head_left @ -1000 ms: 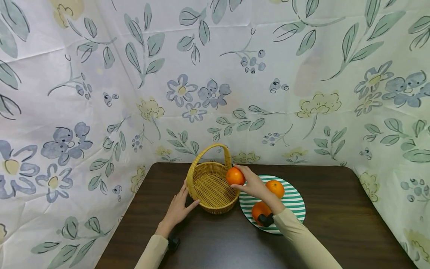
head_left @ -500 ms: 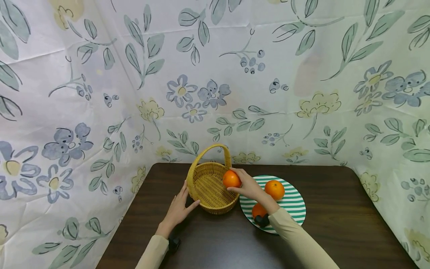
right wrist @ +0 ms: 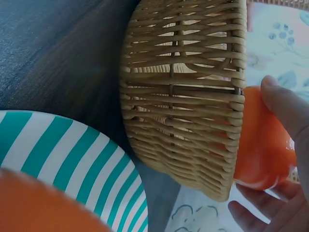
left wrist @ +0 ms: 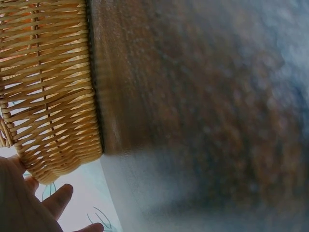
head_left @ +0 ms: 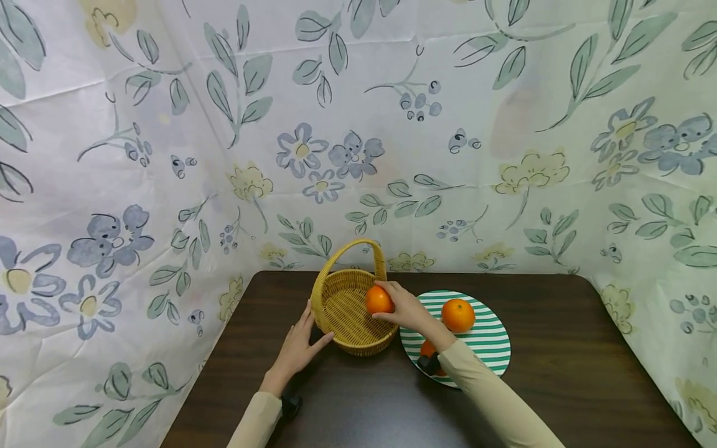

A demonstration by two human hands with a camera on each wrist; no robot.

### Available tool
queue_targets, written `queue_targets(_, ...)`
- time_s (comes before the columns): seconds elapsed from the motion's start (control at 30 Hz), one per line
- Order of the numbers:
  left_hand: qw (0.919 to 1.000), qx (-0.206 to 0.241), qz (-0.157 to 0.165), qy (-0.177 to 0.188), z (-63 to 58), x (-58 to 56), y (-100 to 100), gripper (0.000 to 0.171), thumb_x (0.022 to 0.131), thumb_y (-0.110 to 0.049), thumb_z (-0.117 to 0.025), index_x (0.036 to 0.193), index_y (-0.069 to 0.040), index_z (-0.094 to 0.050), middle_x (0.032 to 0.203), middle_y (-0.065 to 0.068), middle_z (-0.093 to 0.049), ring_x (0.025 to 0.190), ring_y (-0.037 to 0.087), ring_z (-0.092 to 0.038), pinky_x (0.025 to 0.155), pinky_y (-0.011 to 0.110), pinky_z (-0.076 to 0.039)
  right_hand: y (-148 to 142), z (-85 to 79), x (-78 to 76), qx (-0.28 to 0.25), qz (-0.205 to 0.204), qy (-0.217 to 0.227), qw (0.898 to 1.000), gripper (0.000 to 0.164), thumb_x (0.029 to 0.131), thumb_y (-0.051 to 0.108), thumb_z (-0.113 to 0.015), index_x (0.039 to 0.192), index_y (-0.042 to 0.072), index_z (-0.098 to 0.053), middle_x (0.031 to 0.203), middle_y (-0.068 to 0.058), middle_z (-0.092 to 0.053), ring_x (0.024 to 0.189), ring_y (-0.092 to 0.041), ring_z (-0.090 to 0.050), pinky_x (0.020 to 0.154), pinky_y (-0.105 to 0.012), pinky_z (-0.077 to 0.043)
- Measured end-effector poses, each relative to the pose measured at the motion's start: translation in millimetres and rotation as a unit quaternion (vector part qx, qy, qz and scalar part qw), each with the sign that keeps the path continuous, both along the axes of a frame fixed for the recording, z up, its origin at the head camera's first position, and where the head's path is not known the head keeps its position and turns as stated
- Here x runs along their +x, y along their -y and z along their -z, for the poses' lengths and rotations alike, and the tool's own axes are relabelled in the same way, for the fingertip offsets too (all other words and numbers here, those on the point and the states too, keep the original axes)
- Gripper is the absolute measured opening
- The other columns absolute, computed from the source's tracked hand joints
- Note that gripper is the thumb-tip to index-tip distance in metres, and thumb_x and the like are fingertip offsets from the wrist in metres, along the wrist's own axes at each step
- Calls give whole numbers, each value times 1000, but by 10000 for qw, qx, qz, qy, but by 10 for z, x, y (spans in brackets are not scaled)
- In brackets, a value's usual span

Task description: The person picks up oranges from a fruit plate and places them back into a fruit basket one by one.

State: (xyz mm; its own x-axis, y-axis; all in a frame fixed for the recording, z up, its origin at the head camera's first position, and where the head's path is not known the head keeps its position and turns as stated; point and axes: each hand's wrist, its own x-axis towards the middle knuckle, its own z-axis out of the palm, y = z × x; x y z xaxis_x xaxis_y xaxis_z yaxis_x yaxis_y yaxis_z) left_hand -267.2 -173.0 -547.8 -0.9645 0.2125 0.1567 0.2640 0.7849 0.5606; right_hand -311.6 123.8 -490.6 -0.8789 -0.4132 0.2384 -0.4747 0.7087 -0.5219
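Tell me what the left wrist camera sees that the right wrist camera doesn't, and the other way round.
Only the left wrist view: the left hand.
Only the right wrist view: the right hand gripping a glossy orange fruit, the striped plate and a blurred fruit.
Both: the wicker basket, the dark table and the floral backdrop. Some orange colour also shows through the weave in the left view.

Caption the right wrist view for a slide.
Orange fruit in the right hand's grip at the rim of a wicker basket, striped plate nearby.
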Motion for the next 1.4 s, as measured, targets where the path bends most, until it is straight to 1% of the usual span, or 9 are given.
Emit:
queue_targets(0.13, 10000, -32, -8, 47, 3, 5, 6, 84, 84, -67, -46, 149, -33, -5, 155, -11, 8, 141, 25, -18, 106, 64, -15, 40, 21, -24, 136, 39, 15, 9999, 76, 77, 42, -73, 141, 18, -39, 135, -10, -45, 107, -26, -56, 87, -46, -49)
queue_targets(0.33, 10000, -30, -13, 32, 5, 1, 6, 84, 84, -67, -46, 149, -32, -6, 155, -11, 8, 141, 26, -19, 106, 64, -15, 82, 19, -61, 360, 111, -182, 9991, 77, 76, 43, -73, 141, 16, -40, 132, -11, -48, 104, -27, -57, 86, -48, -47)
queue_targets(0.53, 10000, 21, -2, 26, 0, 4, 2, 83, 84, -66, -46, 149, -33, -6, 155, -11, 8, 140, 26, -19, 106, 65, -15, 105, 42, -101, 580, 198, -311, 9976, 78, 75, 47, -73, 140, 16, -41, 132, -11, -49, 110, -29, -52, 88, -49, -45)
queue_targets(0.63, 10000, 47, -2, -3, -5, 11, 2, 83, 84, -65, -47, 150, -30, -9, 156, -9, 7, 140, 27, -20, 105, 65, -15, 113, 57, -110, 593, 237, -388, 9972, 78, 75, 48, -73, 139, 16, -43, 132, -11, -50, 114, -30, -47, 90, -49, -43)
queue_targets(0.8, 10000, 77, 0, 5, -10, 21, 3, 84, 84, -65, -47, 150, -28, -11, 156, -9, 6, 140, 28, -20, 105, 65, -16, 124, 87, -135, 537, 354, -529, 9965, 78, 73, 49, -74, 137, 16, -46, 128, -9, -53, 110, -28, -46, 88, -46, -40)
queue_targets(0.9, 10000, 97, -18, 10, -5, 17, 0, 83, 84, -65, -48, 149, -30, -10, 155, -10, 7, 140, 27, -20, 106, 64, -16, 130, 104, -155, 446, 452, -549, 9965, 76, 73, 48, -75, 136, 16, -47, 125, -9, -54, 109, -28, -46, 86, -46, -40)
queue_targets(1.03, 9999, 110, -11, -123, 2, 18, 0, 82, 85, -64, -49, 149, -31, -11, 156, -7, 4, 139, 29, -22, 104, 66, -18, 149, 120, -175, 344, 516, -461, 9970, 76, 73, 48, -75, 136, 16, -46, 123, -9, -54, 109, -28, -46, 86, -46, -39)
queue_targets(1.13, 9998, 119, 1, -179, 5, 25, 0, 82, 85, -63, -49, 149, -32, -10, 156, -5, 3, 139, 30, -23, 103, 66, -19, 164, 126, -177, 300, 508, -381, 9975, 76, 73, 47, -75, 136, 16, -45, 123, -9, -53, 109, -28, -46, 87, -46, -39)
queue_targets(1.4, 9998, 139, 27, -129, -2, 27, -8, 81, 85, -62, -50, 148, -37, -6, 156, -6, 4, 139, 30, -23, 103, 67, -18, 185, 145, -185, 197, 389, -493, 9978, 75, 74, 44, -76, 136, 14, -46, 123, -9, -53, 106, -29, -47, 84, -46, -39)
